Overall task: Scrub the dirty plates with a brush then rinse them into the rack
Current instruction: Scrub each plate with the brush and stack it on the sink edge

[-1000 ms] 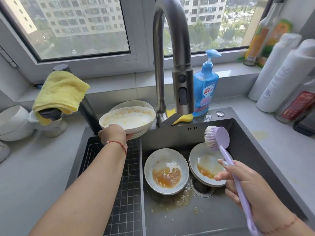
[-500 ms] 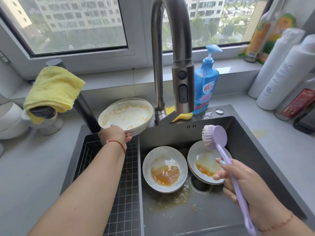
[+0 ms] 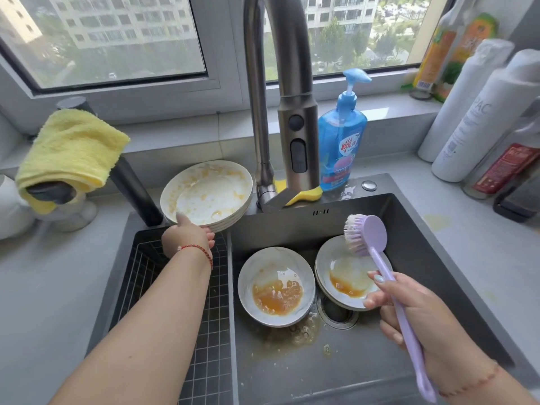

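Note:
My left hand (image 3: pixel 187 238) grips the near rim of the top dirty plate (image 3: pixel 210 194), which rests tilted on a stack of plates at the sink's back left corner. My right hand (image 3: pixel 415 314) holds the lilac brush (image 3: pixel 371 238) by its long handle, bristles facing left, above the right-hand plates. In the dark sink basin (image 3: pixel 336 361) lie a dirty plate (image 3: pixel 276 286) with orange sauce and a small stack of dirty plates (image 3: pixel 347 276) over the drain side. A black wire rack (image 3: pixel 210 346) fills the sink's left section under my left arm.
The tall steel faucet (image 3: pixel 295 112) hangs over the basin's back edge. A blue soap bottle (image 3: pixel 340 147) and a yellow sponge (image 3: pixel 304 195) stand behind it. A yellow cloth (image 3: pixel 70 150) drapes a dark handle at left. White and coloured bottles (image 3: pixel 482 112) crowd the right counter.
My left hand has lowered the top dirty plate onto the stack and tilted it toward me. The right hand with the brush has barely moved.

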The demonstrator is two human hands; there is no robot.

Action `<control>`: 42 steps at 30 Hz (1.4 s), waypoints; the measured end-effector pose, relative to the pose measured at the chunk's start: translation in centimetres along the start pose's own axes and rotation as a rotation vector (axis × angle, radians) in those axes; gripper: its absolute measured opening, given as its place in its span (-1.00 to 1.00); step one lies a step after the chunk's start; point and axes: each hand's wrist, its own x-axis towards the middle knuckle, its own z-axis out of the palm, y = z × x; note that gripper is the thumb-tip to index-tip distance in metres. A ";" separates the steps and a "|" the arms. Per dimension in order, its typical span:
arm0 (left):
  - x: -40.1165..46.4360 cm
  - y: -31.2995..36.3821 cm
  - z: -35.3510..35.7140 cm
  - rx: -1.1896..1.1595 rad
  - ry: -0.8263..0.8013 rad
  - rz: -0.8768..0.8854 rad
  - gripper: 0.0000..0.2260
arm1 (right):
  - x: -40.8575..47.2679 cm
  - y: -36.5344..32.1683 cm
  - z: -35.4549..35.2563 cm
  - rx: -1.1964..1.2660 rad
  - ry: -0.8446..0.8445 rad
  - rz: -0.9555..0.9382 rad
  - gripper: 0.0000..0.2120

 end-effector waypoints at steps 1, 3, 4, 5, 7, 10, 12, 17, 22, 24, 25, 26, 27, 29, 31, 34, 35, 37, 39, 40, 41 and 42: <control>-0.6 -0.3 0.2 -0.012 -0.002 0.018 -0.37 | 0.0 0.0 -0.1 0.004 0.004 0.001 -0.79; -2.9 -2.2 0.7 0.080 0.090 0.195 -0.46 | 0.1 0.1 -0.5 0.006 0.015 0.005 -0.79; -4.0 -3.9 1.0 0.138 0.105 0.267 -0.49 | 0.2 0.1 -0.7 0.006 0.020 0.010 -0.79; -4.9 -5.7 1.3 0.178 0.060 0.287 -0.53 | 0.3 0.2 -0.9 0.007 0.024 0.014 -0.79; -5.9 -9.9 2.0 0.283 -0.117 0.200 -0.52 | 0.4 0.2 -1.2 0.013 0.030 0.019 -0.79; -5.8 -15.4 1.4 0.255 -0.238 -0.192 -0.65 | 0.4 0.1 -1.6 -0.002 0.032 0.016 -0.80; -5.7 -17.8 0.6 0.193 -0.266 -0.352 -0.66 | 0.5 0.2 -2.1 -0.024 0.035 0.016 -0.81; -6.3 -18.8 1.5 0.023 -0.060 -0.481 -0.51 | 0.7 0.3 -3.2 -0.060 0.056 0.031 -0.83; -4.3 -19.7 2.3 -0.046 0.008 -0.527 -0.48 | 1.1 0.4 -3.5 -0.070 0.060 0.048 -0.82; -3.3 -20.0 2.1 -0.006 0.015 -0.522 -0.59 | 1.3 0.3 -3.6 -0.073 0.062 0.047 -0.81; -2.9 -20.2 2.1 0.005 0.014 -0.507 -0.63 | 1.5 0.3 -3.6 -0.076 0.062 0.048 -0.81; -2.7 -20.3 2.1 0.007 0.004 -0.497 -0.63 | 1.6 0.3 -3.6 -0.079 0.063 0.050 -0.81; -2.6 -20.4 2.1 0.003 -0.004 -0.501 -0.61 | 1.7 0.4 -3.5 -0.081 0.062 0.052 -0.81; -2.6 -20.5 1.9 -0.008 -0.019 -0.515 -0.58 | 1.9 0.4 -3.4 -0.081 0.058 0.055 -0.80; -2.8 -20.4 1.9 -0.041 -0.044 -0.540 -0.53 | 2.1 0.4 -3.2 -0.086 0.050 0.057 -0.80; -2.8 -20.5 1.8 -0.093 -0.052 -0.567 -0.42 | 2.1 0.4 -3.1 -0.091 0.038 0.062 -0.81; -3.0 -20.5 1.7 -0.093 -0.053 -0.567 -0.41 | 2.1 0.4 -3.0 -0.091 0.035 0.062 -0.82; -3.4 -20.6 1.5 -0.112 -0.051 -0.558 -0.43 | 1.9 0.4 -3.1 -0.092 0.033 0.063 -0.82; -3.5 -20.6 1.4 -0.131 -0.039 -0.545 -0.50 | 1.8 0.4 -3.2 -0.093 0.035 0.063 -0.81; -3.4 -20.7 1.4 -0.146 -0.039 -0.537 -0.51 | 1.7 0.4 -3.2 -0.095 0.038 0.064 -0.81; -3.3 -20.7 1.3 -0.166 -0.039 -0.525 -0.51 | 1.6 0.4 -3.3 -0.097 0.041 0.065 -0.81; -3.3 -20.6 1.3 -0.180 -0.034 -0.506 -0.51 | 1.5 0.4 -3.3 -0.098 0.043 0.066 -0.81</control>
